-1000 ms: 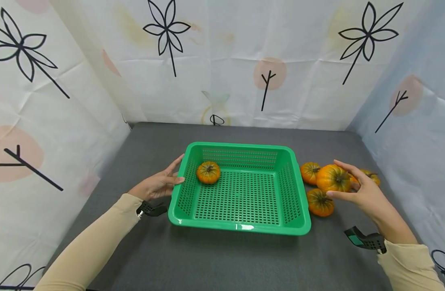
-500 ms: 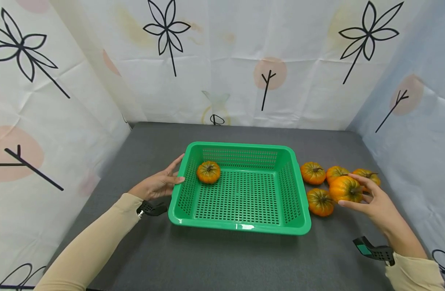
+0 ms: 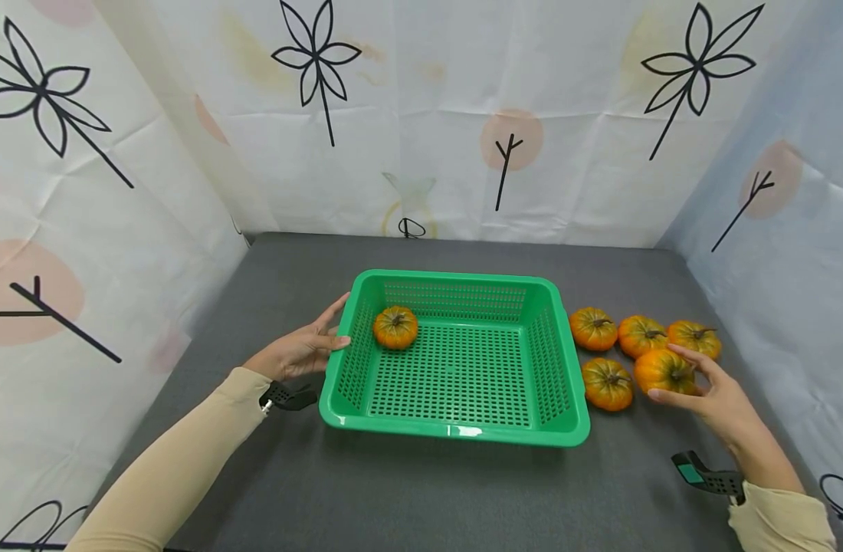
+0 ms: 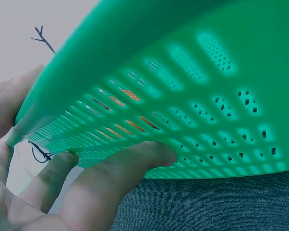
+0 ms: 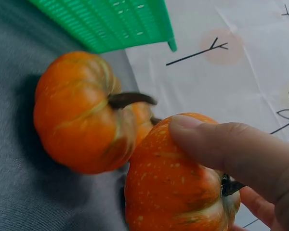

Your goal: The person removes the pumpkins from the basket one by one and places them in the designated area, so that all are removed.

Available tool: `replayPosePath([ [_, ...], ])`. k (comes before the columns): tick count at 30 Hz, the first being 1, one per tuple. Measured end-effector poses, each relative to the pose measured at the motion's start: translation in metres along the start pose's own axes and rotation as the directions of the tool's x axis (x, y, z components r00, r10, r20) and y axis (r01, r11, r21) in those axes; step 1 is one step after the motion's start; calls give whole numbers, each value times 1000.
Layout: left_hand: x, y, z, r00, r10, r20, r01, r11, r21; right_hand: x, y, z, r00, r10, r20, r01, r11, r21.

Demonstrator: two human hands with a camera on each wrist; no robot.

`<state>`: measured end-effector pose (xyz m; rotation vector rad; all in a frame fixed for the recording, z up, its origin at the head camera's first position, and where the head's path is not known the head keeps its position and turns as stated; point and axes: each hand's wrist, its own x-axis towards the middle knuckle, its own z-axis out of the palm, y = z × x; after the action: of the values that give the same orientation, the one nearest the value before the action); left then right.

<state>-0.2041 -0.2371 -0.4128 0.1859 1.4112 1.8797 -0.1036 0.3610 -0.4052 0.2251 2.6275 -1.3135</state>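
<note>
A green plastic basket (image 3: 451, 437) with slotted walls is in the middle of the table, one small orange pumpkin (image 3: 395, 327) at its left inside. My left hand (image 3: 304, 345) grips the basket's left rim, thumb on the rim; in the left wrist view its fingers (image 4: 120, 173) press the outer wall. Right of the basket, my right hand (image 3: 714, 395) holds another pumpkin (image 3: 664, 371) between thumb and fingers, as the right wrist view also shows. Whether that pumpkin touches the table, I cannot tell. Several more pumpkins lie close by, one (image 3: 607, 384) just left of it.
The dark grey tabletop (image 3: 421, 498) runs back to white patterned cloth walls (image 3: 435, 115) behind and at both sides. Behind the held pumpkin, three pumpkins stand in a row, the leftmost pumpkin (image 3: 592, 329) near the basket's right wall.
My right hand has carried its pumpkin to the right and nearer to me, lower down, uncovering the pumpkins behind. The left hand and the basket have stayed in place.
</note>
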Motion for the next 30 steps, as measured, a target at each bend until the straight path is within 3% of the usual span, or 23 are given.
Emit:
replayPosePath([
  [6,0,0,1,1000,-10,-19,10,1000,-9,5,9,-1,998,51,25,-50,999,-21],
  [15,0,1,1,1000,-14,-25,13,1000,-22,9,21,2,999,31,42,-28,996,-81],
  [30,0,0,0,1000,2,-12,-2,1000,0,14,27,5,997,41,70,-36,997,-71],
])
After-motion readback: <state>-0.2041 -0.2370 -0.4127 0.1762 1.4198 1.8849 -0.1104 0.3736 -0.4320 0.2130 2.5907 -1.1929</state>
